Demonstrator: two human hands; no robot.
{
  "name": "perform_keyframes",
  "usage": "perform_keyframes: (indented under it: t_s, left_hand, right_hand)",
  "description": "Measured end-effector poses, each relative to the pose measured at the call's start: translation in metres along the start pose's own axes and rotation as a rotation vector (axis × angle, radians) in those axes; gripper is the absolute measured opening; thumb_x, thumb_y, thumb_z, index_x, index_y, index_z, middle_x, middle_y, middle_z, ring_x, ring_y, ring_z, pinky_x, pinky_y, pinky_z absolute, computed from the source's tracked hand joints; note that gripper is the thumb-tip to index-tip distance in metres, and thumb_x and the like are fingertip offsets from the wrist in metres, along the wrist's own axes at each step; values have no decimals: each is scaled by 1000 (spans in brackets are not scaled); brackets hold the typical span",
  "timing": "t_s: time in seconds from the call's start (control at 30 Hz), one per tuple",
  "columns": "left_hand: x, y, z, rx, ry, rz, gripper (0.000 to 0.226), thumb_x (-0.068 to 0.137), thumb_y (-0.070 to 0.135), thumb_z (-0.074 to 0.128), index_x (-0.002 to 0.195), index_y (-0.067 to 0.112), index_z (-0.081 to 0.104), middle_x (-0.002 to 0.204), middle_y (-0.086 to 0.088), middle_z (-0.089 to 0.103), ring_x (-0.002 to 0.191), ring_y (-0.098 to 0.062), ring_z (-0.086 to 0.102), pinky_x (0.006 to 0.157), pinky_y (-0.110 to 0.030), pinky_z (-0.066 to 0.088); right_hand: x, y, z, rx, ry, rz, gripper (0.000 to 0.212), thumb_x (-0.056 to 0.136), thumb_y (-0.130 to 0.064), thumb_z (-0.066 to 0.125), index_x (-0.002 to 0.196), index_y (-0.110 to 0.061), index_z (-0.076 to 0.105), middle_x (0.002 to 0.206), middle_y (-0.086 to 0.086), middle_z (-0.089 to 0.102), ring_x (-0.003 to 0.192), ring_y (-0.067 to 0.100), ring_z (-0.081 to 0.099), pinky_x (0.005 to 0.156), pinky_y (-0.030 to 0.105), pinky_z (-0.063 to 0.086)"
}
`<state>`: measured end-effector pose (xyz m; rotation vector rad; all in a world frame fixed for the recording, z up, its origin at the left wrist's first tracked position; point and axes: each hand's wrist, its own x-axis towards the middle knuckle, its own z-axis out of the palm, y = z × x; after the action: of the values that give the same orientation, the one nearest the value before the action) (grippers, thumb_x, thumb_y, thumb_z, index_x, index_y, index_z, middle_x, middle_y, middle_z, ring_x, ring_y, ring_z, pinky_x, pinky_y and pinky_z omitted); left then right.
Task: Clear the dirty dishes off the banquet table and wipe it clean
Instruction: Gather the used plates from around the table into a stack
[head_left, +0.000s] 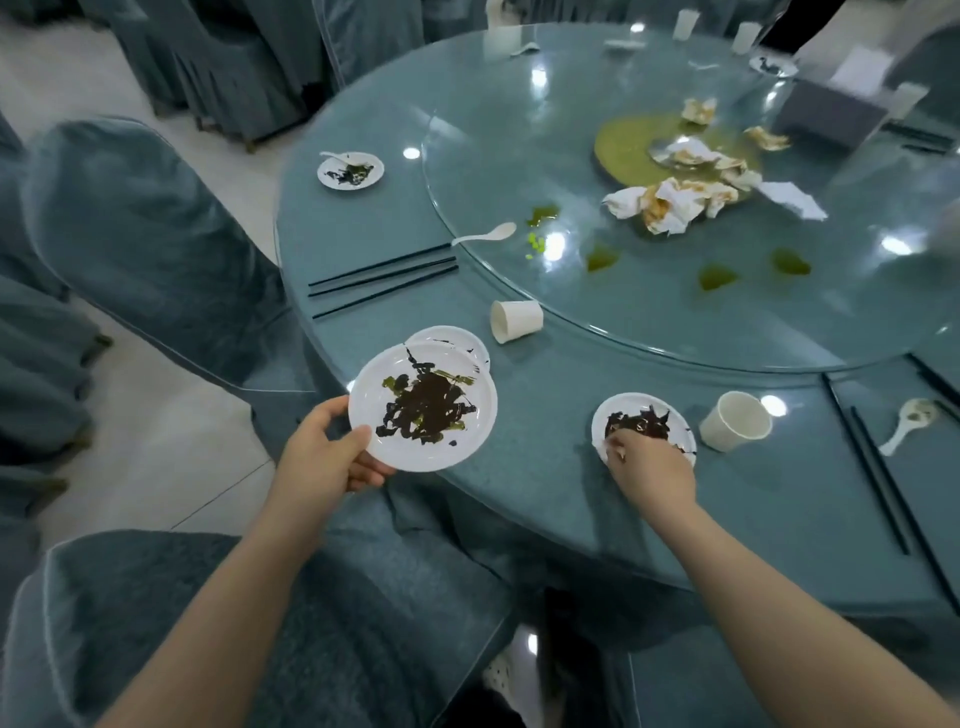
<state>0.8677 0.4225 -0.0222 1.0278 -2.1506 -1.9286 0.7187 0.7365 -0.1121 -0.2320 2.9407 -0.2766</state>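
My left hand (327, 452) grips the near rim of a white plate (422, 408) smeared with dark sauce, held over the table's edge above a second white plate (451, 339). My right hand (649, 465) rests on the near rim of another sauce-stained plate (644, 421) on the teal round table (545, 499), fingers curled over its edge. A tipped paper cup (516, 320) lies beside the glass turntable (675, 322). An upright paper cup (735, 421) stands right of my right hand. A further dirty plate with a spoon (351, 170) sits at the far left.
Black chopsticks (382, 280) and a white spoon (485, 235) lie left of centre. Crumpled soiled napkins (685, 192) and green spills (717, 275) cover the turntable. More chopsticks (883, 483) and a spoon (909, 423) lie at right. Covered chairs (145, 249) crowd the table's left and near sides.
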Motion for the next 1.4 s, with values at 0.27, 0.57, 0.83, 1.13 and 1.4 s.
perform_keyframes:
  t_s: [0.27, 0.57, 0.83, 1.13, 1.4]
  left_hand:
    - [14, -11, 16, -57, -122, -15, 25, 96, 11, 49, 109, 32, 54, 62, -11, 70, 49, -14, 62, 60, -34, 49]
    - [17, -21, 28, -48, -183, -37, 30, 95, 11, 51, 122, 24, 52, 64, -11, 69, 50, -16, 60, 58, -34, 47]
    - [22, -30, 26, 6, -108, -46, 28, 96, 11, 50, 119, 27, 51, 62, -11, 69, 49, -16, 61, 55, -32, 47]
    - [21, -30, 30, 24, -58, -72, 28, 96, 7, 49, 119, 24, 51, 58, -10, 67, 45, -14, 59, 52, -30, 49]
    - [20, -30, 23, 9, -19, -56, 30, 96, 8, 49, 120, 25, 50, 59, -12, 68, 46, -16, 60, 52, -30, 50]
  right_hand:
    - [-53, 22, -15, 377, 3, 130, 39, 83, -10, 50, 112, -32, 64, 102, -6, 69, 90, 20, 61, 73, 27, 43]
    - [-78, 58, -3, 665, 84, 396, 27, 92, -1, 43, 87, -25, 54, 81, -7, 68, 64, 10, 61, 68, 30, 51]
    - [-51, 64, 10, 689, 28, 564, 10, 90, -18, 45, 97, -16, 51, 85, 1, 56, 75, 21, 53, 57, 30, 34]
    - [-11, 53, 14, 568, -63, 564, 41, 86, -39, 59, 59, -10, 50, 55, 4, 51, 55, 21, 48, 48, 28, 31]
    - [6, 17, -4, 614, -54, 381, 37, 84, -29, 59, 56, -13, 41, 51, 2, 39, 50, 20, 35, 47, 29, 25]
